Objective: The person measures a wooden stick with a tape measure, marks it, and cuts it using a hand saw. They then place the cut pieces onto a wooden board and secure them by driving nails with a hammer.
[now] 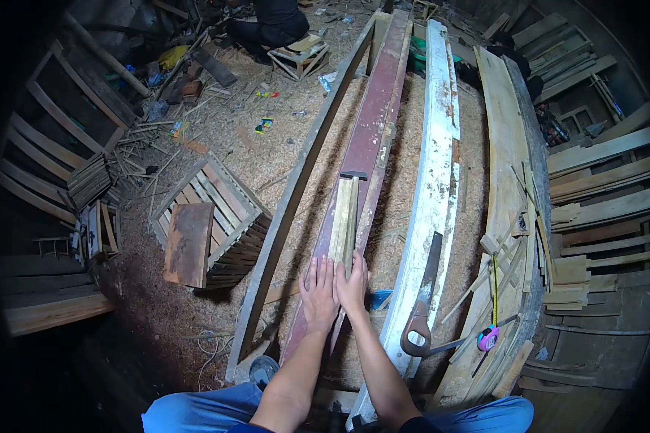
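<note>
A narrow pale wood piece [343, 224] lies lengthwise on the long dark red beam [372, 130], its far end against a small black metal stop [354, 175]. My left hand [319, 296] lies over the near left side of the piece, palm down, with its fingers extended forward. At the near right side, my right hand [351, 283] touches the piece with its fingers pointing forward and slightly apart. What lies beneath my palms is hidden.
A hand saw [420, 317] rests on the white beam [433, 166] at the right. Farther right are a pink tape measure [487, 338] and wood strips. A slatted crate [227, 177] stands left. Two people [271, 25] [509, 50] are at the back.
</note>
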Demonstrator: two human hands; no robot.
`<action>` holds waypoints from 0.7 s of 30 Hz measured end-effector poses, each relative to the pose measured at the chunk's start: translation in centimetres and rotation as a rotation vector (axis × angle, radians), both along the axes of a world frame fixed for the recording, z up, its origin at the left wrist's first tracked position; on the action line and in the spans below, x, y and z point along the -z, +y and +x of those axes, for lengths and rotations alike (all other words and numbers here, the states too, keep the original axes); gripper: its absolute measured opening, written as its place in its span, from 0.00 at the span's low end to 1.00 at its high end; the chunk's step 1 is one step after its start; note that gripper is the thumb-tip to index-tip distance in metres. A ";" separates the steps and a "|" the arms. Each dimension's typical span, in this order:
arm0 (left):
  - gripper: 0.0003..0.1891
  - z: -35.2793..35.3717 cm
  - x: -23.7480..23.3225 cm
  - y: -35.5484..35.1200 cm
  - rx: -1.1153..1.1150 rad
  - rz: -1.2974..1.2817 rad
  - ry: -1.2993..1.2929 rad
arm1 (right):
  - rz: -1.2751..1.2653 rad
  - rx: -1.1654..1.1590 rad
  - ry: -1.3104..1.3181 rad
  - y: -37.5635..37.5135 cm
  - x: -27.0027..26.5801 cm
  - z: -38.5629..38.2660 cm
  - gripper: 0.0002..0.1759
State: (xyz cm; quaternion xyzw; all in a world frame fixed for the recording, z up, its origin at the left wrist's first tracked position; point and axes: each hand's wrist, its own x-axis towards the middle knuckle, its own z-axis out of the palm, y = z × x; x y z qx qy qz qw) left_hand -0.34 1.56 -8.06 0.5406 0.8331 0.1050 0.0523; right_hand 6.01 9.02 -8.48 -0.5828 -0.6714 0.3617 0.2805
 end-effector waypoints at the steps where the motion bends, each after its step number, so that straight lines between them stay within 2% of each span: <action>1: 0.29 0.0 0.1 0.0 -0.003 0.001 0.001 | 0.043 0.044 0.010 -0.2 0.6 -0.2 0.29; 2: 0.29 0.0 0.2 0.0 -0.007 -0.006 -0.001 | 0.084 0.088 0.019 -0.4 1.2 -0.2 0.29; 8: 0.28 0.2 -0.2 0.1 -0.017 -0.005 -0.046 | 0.108 0.010 -0.065 -0.1 -1.3 2.4 0.28; 10: 0.28 0.2 -0.5 0.1 -0.001 -0.005 -0.042 | 0.210 0.054 -0.181 -0.2 -2.1 4.3 0.29; 15: 0.29 0.2 -0.6 0.2 0.010 0.070 -0.023 | 0.257 0.148 -0.424 1.4 -3.9 9.4 0.27; 21: 0.29 0.4 -0.9 0.3 0.031 0.123 -0.015 | 0.264 0.245 -0.544 4.6 -4.7 13.8 0.26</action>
